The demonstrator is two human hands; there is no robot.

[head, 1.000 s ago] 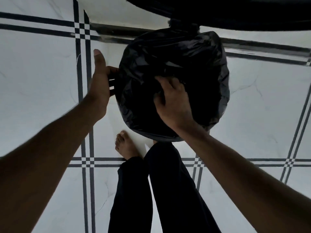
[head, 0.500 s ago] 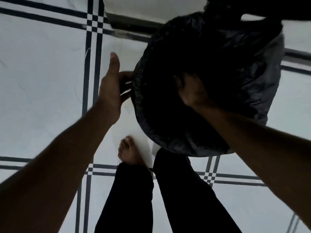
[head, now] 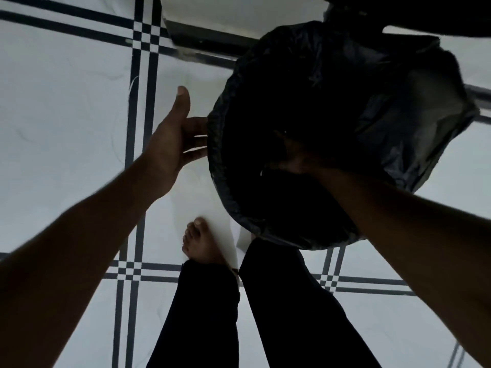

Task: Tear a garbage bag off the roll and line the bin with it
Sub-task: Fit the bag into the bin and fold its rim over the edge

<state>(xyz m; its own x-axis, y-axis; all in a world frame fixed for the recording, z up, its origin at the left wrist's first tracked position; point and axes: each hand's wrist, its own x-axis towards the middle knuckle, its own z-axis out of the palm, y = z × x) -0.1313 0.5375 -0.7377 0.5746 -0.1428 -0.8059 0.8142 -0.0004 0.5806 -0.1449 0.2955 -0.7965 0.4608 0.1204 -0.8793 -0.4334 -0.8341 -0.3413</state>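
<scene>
The left hand [head: 170, 144] is held open against the outer left side of the bin [head: 268, 208], with the thumb raised and the fingers laid on the wall just under the rim; nothing is clasped by it. The right hand [head: 295, 155] is sunk inside the bin's mouth, deep in shadow, and whether it is clenched or grasping the film cannot be told. The garbage bag [head: 393, 102] is seen as black, glossy, crinkled film, folded over the round rim and bunched in loose, greyish folds on the far right side. The bin is tilted with its mouth toward the camera, above a white tiled floor [head: 66, 128] crossed by dark double lines. A bare foot [head: 199, 245] and dark trouser legs [head: 279, 314] are seen beneath it.
</scene>
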